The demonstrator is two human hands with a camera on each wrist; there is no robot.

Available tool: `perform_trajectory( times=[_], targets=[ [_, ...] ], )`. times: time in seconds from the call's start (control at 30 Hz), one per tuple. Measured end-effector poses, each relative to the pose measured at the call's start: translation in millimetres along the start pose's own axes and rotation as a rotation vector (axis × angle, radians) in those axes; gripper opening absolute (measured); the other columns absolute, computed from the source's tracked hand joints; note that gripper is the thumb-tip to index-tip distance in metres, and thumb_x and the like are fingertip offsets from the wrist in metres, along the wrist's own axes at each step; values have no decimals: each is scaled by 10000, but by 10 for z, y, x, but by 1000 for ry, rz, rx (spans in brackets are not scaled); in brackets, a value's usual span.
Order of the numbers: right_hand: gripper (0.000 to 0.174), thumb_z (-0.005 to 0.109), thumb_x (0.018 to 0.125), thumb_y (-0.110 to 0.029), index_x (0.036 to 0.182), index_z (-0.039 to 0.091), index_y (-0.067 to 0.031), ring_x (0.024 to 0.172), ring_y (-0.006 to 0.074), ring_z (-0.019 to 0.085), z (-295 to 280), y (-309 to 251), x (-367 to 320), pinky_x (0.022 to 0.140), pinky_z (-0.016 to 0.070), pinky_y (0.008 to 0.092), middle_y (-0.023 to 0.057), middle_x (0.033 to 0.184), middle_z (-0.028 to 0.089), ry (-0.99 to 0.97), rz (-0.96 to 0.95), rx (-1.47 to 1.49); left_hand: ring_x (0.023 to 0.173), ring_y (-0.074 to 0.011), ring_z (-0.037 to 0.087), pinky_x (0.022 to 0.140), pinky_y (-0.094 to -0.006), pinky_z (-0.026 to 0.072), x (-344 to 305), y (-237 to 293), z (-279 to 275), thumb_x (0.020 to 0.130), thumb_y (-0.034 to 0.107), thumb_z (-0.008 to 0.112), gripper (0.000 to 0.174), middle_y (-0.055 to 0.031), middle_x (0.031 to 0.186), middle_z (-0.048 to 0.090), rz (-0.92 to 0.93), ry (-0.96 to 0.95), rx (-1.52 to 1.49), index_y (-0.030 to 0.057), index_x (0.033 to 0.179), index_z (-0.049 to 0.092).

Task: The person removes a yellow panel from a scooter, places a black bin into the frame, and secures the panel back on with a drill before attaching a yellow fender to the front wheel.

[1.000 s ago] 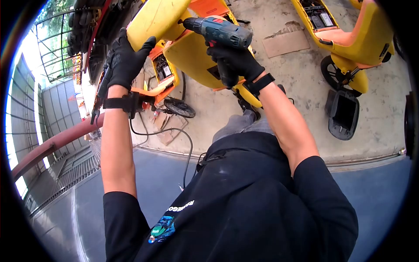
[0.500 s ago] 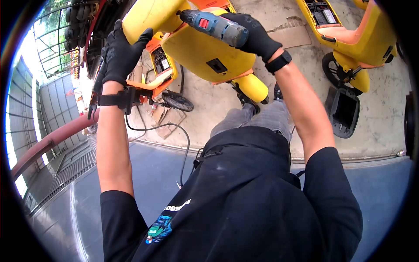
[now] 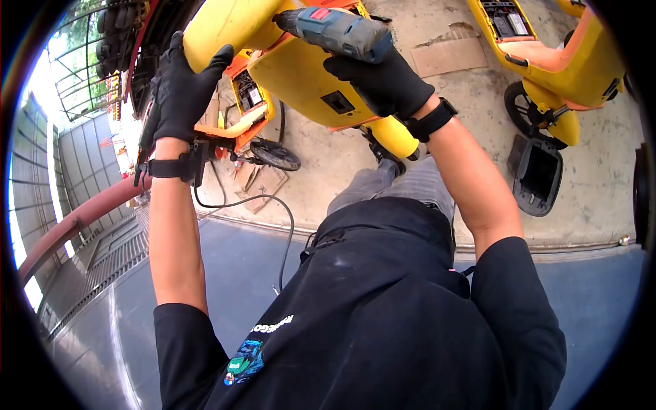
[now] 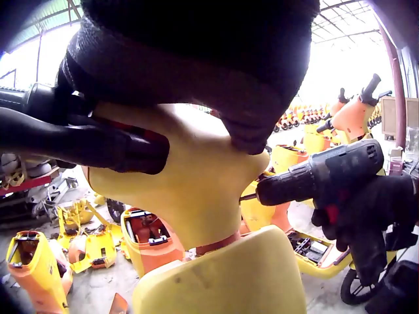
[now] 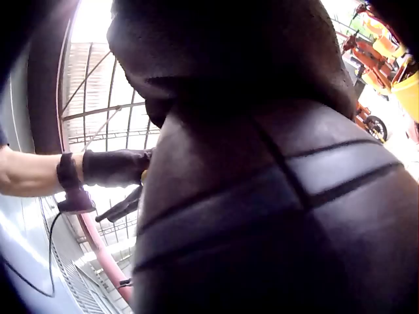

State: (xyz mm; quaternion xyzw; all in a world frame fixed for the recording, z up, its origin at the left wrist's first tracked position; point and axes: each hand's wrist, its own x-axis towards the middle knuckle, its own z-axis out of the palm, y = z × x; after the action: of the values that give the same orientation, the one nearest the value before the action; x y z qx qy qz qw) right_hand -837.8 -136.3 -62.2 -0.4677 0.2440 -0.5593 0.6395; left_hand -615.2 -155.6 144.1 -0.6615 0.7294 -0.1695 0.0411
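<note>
My right hand [image 3: 386, 85], in a black glove, grips a blue-and-black cordless drill [image 3: 338, 31] by its handle. The drill points left, and in the left wrist view its thin bit [image 4: 249, 197] reaches the side of a yellow scooter's handlebar cover [image 4: 190, 183]. Over the top of that cover lies my gloved left hand [image 3: 181, 96], fingers straight and thumb spread to the near side. Black handlebar parts [image 4: 98, 140] show beside the left hand. In the right wrist view the dark drill body [image 5: 281, 209] fills the middle and hides the bit.
Below the cover is the scooter's yellow front panel [image 3: 307, 82]. Another yellow scooter [image 3: 581, 65] stands at the right, with a black plastic bin [image 3: 536, 176] on the floor near it. Cardboard [image 3: 447, 55] lies behind. A black cable [image 3: 277, 198] hangs from the left wrist.
My right hand swung up behind the drill, then came back down under it, while the drill's front stayed at the cover. The left hand keeps its place on the cover.
</note>
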Motion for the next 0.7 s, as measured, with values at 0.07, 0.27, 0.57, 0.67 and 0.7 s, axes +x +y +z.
perform_trajectory(
  times=[0.07,0.27,0.57,0.67,0.7],
  targets=[
    [389,689,776,-154,1135,577,-55,954,163,607,-28,-179,41,855,483,305,70,990,649,-42,44,-44,1138,-384,530,963,-425,417,4,17,7,768,533,694,853,-276,1236,524,0,4,-14,-48,1328,417],
    [348,661,770,-151,1097,592,-54,895,187,622,-197,-295,104,808,497,310,71,960,647,-96,4,-261,1123,-364,542,946,-413,432,-9,31,-7,773,517,697,835,-266,1210,542,10,0,30,-54,1319,426],
    [202,650,848,-116,1038,617,-58,827,75,559,-192,-387,156,750,480,259,-16,897,609,-151,-6,-214,1101,-357,555,938,-409,438,-15,74,-27,764,491,717,821,-269,1207,538,46,16,-81,-55,1310,436],
    [158,639,854,-122,997,618,-59,793,68,543,-195,-338,116,720,468,254,-28,871,594,-135,140,-205,1109,-354,550,938,-413,435,-38,16,74,763,498,714,821,-264,1206,540,10,71,-54,-51,1309,439],
    [142,635,854,-123,980,617,-59,777,65,536,-192,-323,111,704,464,253,-33,857,590,-123,153,-232,1109,-356,549,939,-418,433,-49,17,77,764,502,711,821,-263,1200,543,14,79,-50,-49,1308,440]
  ],
)
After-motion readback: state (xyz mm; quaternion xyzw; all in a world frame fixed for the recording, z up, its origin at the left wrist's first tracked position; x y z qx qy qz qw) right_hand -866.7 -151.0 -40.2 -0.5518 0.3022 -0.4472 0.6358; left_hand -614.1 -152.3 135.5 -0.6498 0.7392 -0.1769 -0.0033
